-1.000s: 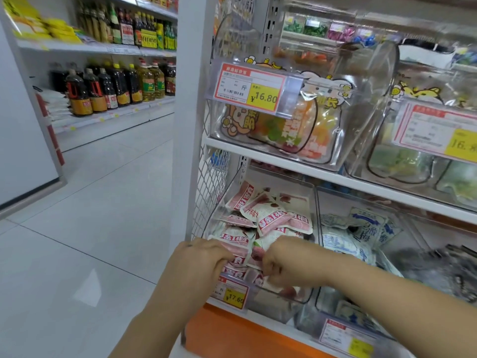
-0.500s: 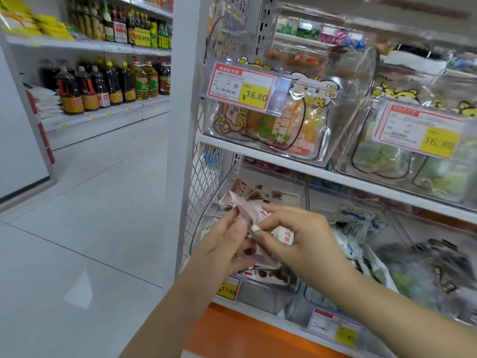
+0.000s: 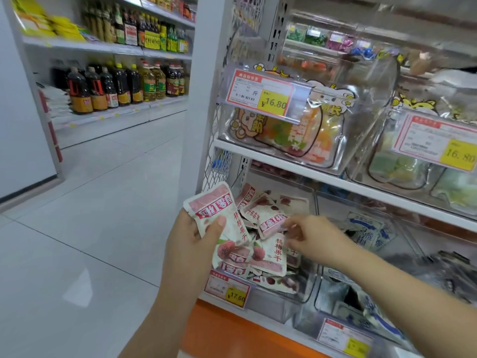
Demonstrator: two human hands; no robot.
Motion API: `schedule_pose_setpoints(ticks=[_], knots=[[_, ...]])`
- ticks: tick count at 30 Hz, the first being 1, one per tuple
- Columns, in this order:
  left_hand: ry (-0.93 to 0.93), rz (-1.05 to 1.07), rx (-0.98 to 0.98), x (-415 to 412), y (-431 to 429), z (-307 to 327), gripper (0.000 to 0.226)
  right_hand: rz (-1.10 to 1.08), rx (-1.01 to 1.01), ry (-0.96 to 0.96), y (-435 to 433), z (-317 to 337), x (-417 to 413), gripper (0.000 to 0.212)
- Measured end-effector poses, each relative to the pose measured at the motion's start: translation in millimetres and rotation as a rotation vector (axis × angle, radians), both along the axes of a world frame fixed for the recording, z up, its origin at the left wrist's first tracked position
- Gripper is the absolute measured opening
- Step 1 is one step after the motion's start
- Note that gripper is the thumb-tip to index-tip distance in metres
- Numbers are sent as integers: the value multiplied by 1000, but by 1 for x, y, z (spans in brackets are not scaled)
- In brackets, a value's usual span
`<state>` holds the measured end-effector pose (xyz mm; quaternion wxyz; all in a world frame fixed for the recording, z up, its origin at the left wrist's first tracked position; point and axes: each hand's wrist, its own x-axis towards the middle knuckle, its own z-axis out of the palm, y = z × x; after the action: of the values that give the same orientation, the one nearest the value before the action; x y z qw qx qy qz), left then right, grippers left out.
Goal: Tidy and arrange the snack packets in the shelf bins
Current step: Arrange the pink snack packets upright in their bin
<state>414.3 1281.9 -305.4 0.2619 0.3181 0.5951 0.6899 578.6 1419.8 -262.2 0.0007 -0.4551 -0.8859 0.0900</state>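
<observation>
Head view: pink packet point(image 3: 215, 209) was held up in front of the clear bin point(image 3: 308, 285), at its left front corner and above its rim. It was tilted, red band near the top, and overlapped the bin's contents. Left hand point(image 3: 193, 241) gripped it, thumb point(image 3: 220, 221) pressed across the front, other fingers behind and hidden. Second packet point(image 3: 272, 224), same print, was over the middle of the bin, just above the packet pile point(image 3: 271, 259). Right hand point(image 3: 316, 236) reached in from the bin's right side, fingertips point(image 3: 289, 226) pinched on that packet's right edge; motion blur there, so the contact looked like a pinch but was soft. The pile filled the bin loosely, packets lying at mixed angles, some face up, some on edge.

A price tag point(image 3: 227, 290) marked 17.60 was clipped to the bin's front lower left. Right of the bin stood a neighbour bin point(image 3: 335, 301) with blue-and-white packets point(image 3: 366, 228). Above the bin ran a white shelf board point(image 3: 284, 161) carrying a larger clear bin with a 16.80 tag point(image 3: 260, 93) and colourful bags inside. Below the bin was an orange base panel point(image 3: 232, 337). Left of the bin, pale floor tiles point(image 3: 90, 202), and well beyond them shelves of dark bottles point(image 3: 116, 86).
</observation>
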Motion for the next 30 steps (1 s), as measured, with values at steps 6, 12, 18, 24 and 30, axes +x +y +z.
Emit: schedule_pose_setpoints(ticks=[6, 12, 18, 24, 30], knots=[[-40, 62, -26, -7, 0, 1, 20, -41, -1, 155, 8, -13, -25, 43], [19, 60, -58, -11, 3, -3, 16, -222, -252, 506, 21, -12, -37, 41], [88, 15, -49, -12, 3, -5, 15, -249, -51, 690, 13, -7, -24, 32], [111, 21, 6, -12, 2, -4, 16, -112, -102, 714, -18, 15, 25, 15], [117, 20, 26, 0, 3, 0, 16, 232, -49, 169, -37, 4, 14, 5]])
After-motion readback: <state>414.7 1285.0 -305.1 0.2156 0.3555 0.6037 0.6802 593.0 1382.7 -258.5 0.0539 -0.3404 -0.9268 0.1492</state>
